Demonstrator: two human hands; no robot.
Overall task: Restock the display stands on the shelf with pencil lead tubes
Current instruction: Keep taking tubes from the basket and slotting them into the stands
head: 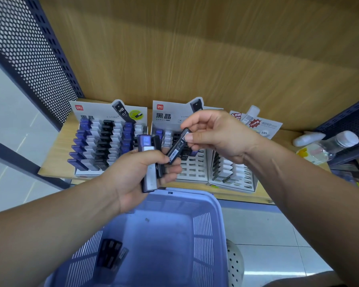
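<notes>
The wooden shelf [56, 150] spans the view from 9 to 3 o'clock, and its panelled back rises toward 12. At 6 o'clock a blue basket [205, 235] sits below the hands, with a few loose tubes [111, 253] lying in its corner at 7 o'clock. Three display stands sit side by side on the shelf. The left stand [104, 146] at 9 o'clock is packed with purple, white and black caps. The middle stand [193, 168], just off centre toward 5 o'clock, has many empty slots in its front rows. The right stand [232, 170] at 4 o'clock holds white caps. A clear bottle [327, 148] lies at 3 o'clock. The left hand [133, 179], at 7 o'clock from centre, curls its fingers round an upright bundle of tubes [148, 164]. The right hand [218, 137] pinches the upper end of a single black tube [177, 148]. This tube is tilted, with its lower end against the left fingers, in front of the middle stand.
</notes>
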